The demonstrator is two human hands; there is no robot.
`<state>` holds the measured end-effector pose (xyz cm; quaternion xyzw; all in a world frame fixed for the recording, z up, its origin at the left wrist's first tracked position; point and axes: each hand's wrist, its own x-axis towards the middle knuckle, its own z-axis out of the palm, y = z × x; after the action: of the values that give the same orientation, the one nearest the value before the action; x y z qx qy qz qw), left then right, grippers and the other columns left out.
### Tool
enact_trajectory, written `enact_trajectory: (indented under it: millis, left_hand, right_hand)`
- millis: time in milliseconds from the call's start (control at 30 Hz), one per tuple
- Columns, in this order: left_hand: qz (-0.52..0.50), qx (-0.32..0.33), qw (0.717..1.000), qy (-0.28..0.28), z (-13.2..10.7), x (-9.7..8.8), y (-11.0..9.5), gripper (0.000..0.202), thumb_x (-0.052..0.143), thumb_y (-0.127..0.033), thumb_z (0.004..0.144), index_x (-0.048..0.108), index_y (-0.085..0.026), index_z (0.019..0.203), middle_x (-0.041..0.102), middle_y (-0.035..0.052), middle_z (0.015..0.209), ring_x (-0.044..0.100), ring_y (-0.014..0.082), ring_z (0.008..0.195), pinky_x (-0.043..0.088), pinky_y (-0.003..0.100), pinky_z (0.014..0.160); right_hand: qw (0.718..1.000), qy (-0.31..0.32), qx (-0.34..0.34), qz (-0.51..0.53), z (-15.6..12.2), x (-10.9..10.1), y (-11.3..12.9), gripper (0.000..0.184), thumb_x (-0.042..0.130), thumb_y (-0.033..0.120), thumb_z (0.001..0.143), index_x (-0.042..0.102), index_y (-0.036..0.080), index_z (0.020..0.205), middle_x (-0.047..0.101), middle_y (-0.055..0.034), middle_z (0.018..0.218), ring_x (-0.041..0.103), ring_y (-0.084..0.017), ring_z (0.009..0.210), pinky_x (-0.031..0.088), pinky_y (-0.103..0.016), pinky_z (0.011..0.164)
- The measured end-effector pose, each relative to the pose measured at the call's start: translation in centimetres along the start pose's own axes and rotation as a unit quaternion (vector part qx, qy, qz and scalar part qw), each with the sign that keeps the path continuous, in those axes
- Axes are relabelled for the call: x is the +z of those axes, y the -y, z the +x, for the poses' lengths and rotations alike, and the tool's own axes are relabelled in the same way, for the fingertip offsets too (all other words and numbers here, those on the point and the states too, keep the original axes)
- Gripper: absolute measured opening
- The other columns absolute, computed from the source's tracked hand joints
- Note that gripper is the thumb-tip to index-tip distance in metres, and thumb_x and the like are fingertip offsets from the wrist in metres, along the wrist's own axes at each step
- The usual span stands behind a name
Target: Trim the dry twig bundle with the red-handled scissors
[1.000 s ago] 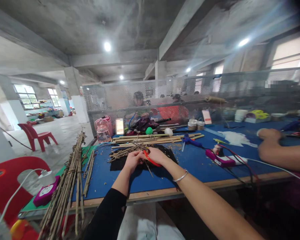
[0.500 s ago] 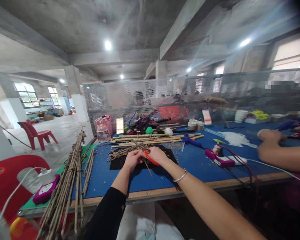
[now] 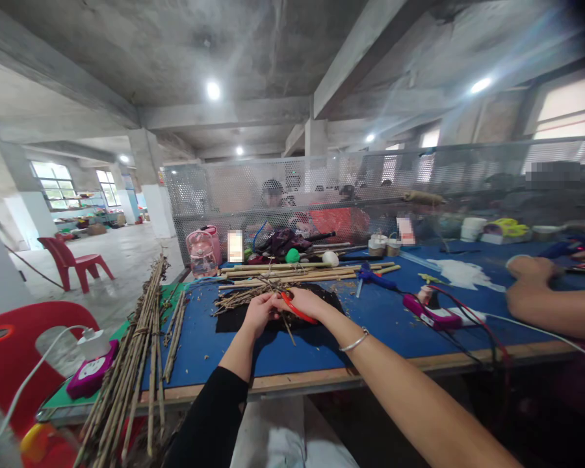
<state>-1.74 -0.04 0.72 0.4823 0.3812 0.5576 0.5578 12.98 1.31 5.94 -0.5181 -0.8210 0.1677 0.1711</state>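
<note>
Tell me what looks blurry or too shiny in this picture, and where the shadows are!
Head view: the big ceiling light glares white, and pale streaks cross the upper right; head view: people behind the mesh screen look hazy; head view: a dark shadow lies on the blue table beside the left forearm; head view: fine twigs around the red handle look smudgy.

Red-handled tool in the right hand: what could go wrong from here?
The left hand is right beside the red-handled tool in the right hand, so a slip might nick its fingers.
Loose twigs lie close by on the black cloth and could snag or scatter.
At the left, the long stick bundle overhangs the near edge; a bump could shift it.
</note>
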Motion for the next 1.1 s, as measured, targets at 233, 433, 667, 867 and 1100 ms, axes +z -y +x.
enact_trajectory:
  millis: [233,433,667,867,1100]
  left_hand:
    - [-0.008,0.006,1.0,0.01,0.0,0.0,0.0,0.036,0.069,-0.038,0.058,0.067,-0.01,0.08,0.059,0.0035,0.061,0.048,0.007,0.05,0.039,0.018,0.045]
    - [-0.014,-0.012,1.0,-0.01,-0.1,0.1,-0.1,0.038,0.071,-0.04,0.056,0.066,-0.01,0.079,0.06,0.0032,0.063,0.049,0.0069,0.049,0.039,0.019,0.045]
    - [-0.02,-0.019,1.0,-0.009,0.0,0.0,-0.1,0.04,0.071,-0.041,0.057,0.064,-0.01,0.081,0.058,0.0019,0.061,0.049,0.0069,0.05,0.041,0.019,0.046]
    - [-0.017,-0.026,0.999,-0.031,0.0,0.1,-0.2,0.037,0.07,-0.04,0.059,0.062,-0.011,0.081,0.057,0.0011,0.058,0.048,0.0068,0.047,0.04,0.019,0.045]
    - [-0.003,-0.02,0.999,-0.029,-0.1,0.2,-0.3,0.036,0.067,-0.043,0.06,0.06,-0.012,0.077,0.055,0.0001,0.058,0.047,0.0071,0.046,0.038,0.019,0.045]
  right_hand:
    - [0.999,-0.016,0.032,-0.034,0.0,0.4,-0.2,0.057,0.048,0.07,0.064,0.066,0.022,0.088,0.066,-0.0105,0.09,0.061,-0.025,0.083,0.042,-0.026,0.064]
    - [0.998,-0.024,0.051,-0.033,-0.2,0.6,-0.4,0.058,0.048,0.072,0.061,0.067,0.022,0.084,0.066,-0.0098,0.085,0.061,-0.024,0.078,0.041,-0.025,0.058]
    - [0.997,-0.031,0.052,-0.047,0.0,0.9,-1.0,0.06,0.044,0.073,0.063,0.067,0.021,0.083,0.066,-0.0108,0.085,0.062,-0.023,0.077,0.042,-0.026,0.06]
    - [0.994,-0.013,0.076,-0.082,-0.5,0.2,-0.6,0.063,0.041,0.074,0.063,0.065,0.023,0.091,0.065,-0.0096,0.095,0.06,-0.026,0.087,0.044,-0.03,0.069]
    - [0.997,-0.009,0.041,-0.069,-0.6,0.3,0.3,0.061,0.042,0.072,0.064,0.063,0.023,0.094,0.065,-0.0089,0.099,0.06,-0.026,0.09,0.044,-0.03,0.071]
